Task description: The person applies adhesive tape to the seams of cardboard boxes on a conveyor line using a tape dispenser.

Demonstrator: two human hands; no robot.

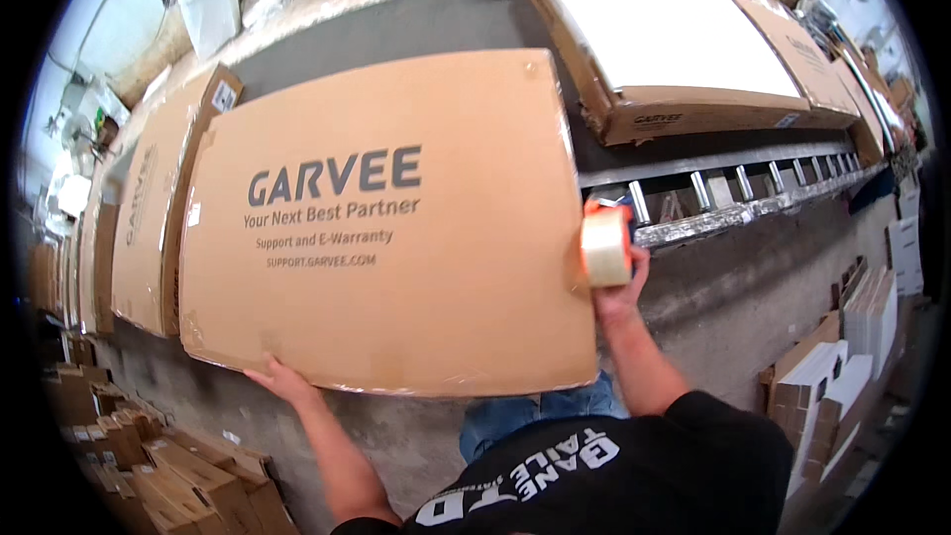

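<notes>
A large flat brown cardboard box (pixel 396 307) with dark printing fills the middle of the view, its broad face turned up toward me. My left hand (pixel 289 382) grips its near edge, toward the left corner; some of the fingers are hidden by the box. At the box's right edge, my right hand (pixel 626 292) is closed around a tape dispenser (pixel 598 206) with orange parts. A wide roll of pale clear tape (pixel 606 250) sits in it, right against the box edge. Shiny tape runs along the box's right and near edges.
A roller conveyor (pixel 743 213) with a dark belt (pixel 396 25) stretches across beyond the box. More flat cartons stand at left (pixel 149 208), and a carton with a white panel (pixel 674 30) lies at upper right. Stacked cardboard (pixel 198 476) and white boards (pixel 827 386) flank the concrete floor.
</notes>
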